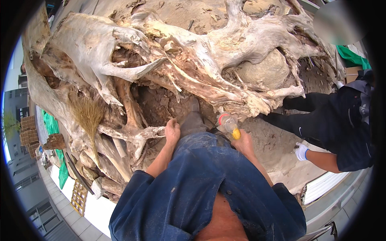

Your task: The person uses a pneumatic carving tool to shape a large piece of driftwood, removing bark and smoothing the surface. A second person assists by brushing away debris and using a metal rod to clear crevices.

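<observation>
Right hand (pixel 244 141) grips a yellow-handled tool (pixel 229 125) whose long axis runs toward eleven o'clock, its tip near the pale root mass (pixel 209 80); left hand (pixel 172 131), nine o'clock of the tool and well apart, rests on a root branch (pixel 138 134), its grip unclear; a co-worker's white-gloved hand (pixel 300 152) lies at three o'clock.

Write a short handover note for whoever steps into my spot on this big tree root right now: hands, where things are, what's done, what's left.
Left hand: empty, resting on a pale root branch.
Right hand: gripping a clear bottle with a yellow end, held over the soil-filled hollow.
A straw broom lies on the huge root stump to the left.
A co-worker's white-gloved hand is at the right.
Done: outer root surfaces look bare and pale.
Left: soil remains packed in the hollow.
</observation>
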A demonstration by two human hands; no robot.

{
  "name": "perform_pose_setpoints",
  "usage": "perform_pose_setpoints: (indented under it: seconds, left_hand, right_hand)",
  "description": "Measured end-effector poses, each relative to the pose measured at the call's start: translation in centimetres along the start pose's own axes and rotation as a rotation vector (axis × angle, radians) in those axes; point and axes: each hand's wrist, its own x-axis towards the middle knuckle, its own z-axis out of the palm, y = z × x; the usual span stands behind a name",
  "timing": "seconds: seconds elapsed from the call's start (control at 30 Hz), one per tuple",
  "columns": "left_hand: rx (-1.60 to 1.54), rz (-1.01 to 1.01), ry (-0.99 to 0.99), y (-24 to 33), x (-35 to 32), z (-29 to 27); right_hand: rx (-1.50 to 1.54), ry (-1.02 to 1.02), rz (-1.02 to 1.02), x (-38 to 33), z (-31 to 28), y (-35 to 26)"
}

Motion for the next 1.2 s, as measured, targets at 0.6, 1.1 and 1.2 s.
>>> perform_pose_setpoints:
  seconds: [0.6, 1.1, 1.2]
  left_hand:
    - [-0.117, -0.027, -0.375, 9.3, 17.0, -3.7]
    - [-0.456, 0.219, -1.564, 29.4, 11.5, 2.0]
    - [-0.682, 0.285, -1.493, 29.1, 8.5, 4.4]
  right_hand:
    - [0.073, 0.045, 0.202, 7.7, 0.7, -13.1]
    - [0.837, -0.048, 0.077, 19.2, -8.5, -27.1]
    - [1.0, -0.114, -0.036, 20.9, -11.3, -29.3]
